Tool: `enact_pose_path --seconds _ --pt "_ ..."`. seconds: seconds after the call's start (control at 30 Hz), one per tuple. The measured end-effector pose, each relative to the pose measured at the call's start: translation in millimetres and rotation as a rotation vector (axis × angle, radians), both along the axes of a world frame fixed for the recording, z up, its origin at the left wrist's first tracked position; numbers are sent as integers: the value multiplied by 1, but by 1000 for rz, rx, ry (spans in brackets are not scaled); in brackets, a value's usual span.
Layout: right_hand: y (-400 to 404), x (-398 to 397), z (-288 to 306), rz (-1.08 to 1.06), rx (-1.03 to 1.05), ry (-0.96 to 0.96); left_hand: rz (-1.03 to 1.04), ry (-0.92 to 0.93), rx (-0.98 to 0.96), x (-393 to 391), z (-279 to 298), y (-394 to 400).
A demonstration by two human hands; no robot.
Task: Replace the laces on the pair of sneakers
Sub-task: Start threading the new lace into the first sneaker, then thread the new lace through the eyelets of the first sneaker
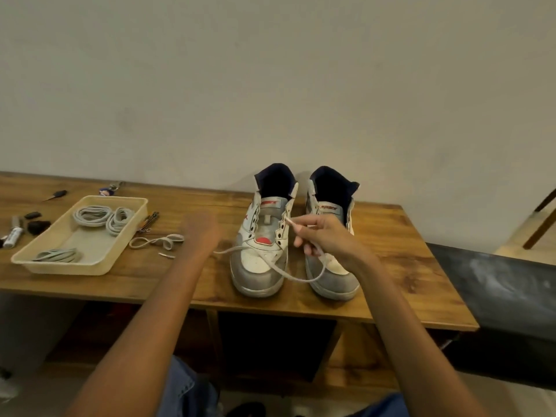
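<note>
Two white and grey sneakers stand side by side on the wooden table [391,266], toes toward me. The left sneaker [263,236] has a white lace [279,270] threaded through its lowest eyelets. One lace end runs left toward my left hand [200,231], which is blurred; its grip is unclear. My right hand [323,236] pinches the other lace end near the upper right eyelets, with the lace looping down in front of the right sneaker [331,233], which shows no lace.
A beige tray [81,266] at the left holds several coiled grey laces. A loose white lace [158,241] lies between tray and sneakers. Small tools and dark items sit at the far left. A dark bench [496,290] stands at the right.
</note>
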State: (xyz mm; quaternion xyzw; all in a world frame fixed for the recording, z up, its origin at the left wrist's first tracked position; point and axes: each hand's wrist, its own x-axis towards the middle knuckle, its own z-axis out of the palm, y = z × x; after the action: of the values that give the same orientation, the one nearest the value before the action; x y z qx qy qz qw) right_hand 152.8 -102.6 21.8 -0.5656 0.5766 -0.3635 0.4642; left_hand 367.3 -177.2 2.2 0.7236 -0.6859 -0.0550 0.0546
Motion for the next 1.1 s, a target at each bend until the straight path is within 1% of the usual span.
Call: enact_pose_path --seconds 0.03,0.07,0.1,0.13,0.17,0.2,0.23,0.33,0.4,0.47,0.6,0.83,0.93,1.03,1.1 --pt "-1 1 -3 21 23 12 -36 93 -173 -6 1 0" --pt "-2 1 -4 24 33 29 -95 246 -322 -13 5 1" --pt "-4 2 -5 15 32 32 -176 424 -403 -18 6 1" --pt "-6 3 -5 -10 28 30 -277 581 -410 -24 10 3" --pt "-8 4 -8 -43 21 33 -375 682 -368 -29 11 6" --pt "-10 5 -11 -74 -1 72 -443 718 -319 -33 10 10" --pt "-12 6 -13 -97 -42 162 -475 691 -282 -37 8 12" --pt "-18 9 -23 -91 -190 506 -485 504 -236 -42 1 16" --pt "-19 11 -24 -91 -250 601 -467 401 -243 -44 1 18" --pt "-18 13 -25 -90 -278 641 -444 327 -259 -47 4 21" --pt "-17 15 -27 -62 -303 661 -417 285 -218 -53 2 24" --pt "-16 17 -39 -152 -348 695 -468 341 -109 -51 6 27" --pt "-17 18 -40 -143 -372 668 -410 413 -91 -50 4 28" --pt "-20 19 -37 -136 -369 687 -370 404 -68 -51 2 28" --pt "-22 19 -34 -113 -349 737 -350 393 -66 -53 0 27"
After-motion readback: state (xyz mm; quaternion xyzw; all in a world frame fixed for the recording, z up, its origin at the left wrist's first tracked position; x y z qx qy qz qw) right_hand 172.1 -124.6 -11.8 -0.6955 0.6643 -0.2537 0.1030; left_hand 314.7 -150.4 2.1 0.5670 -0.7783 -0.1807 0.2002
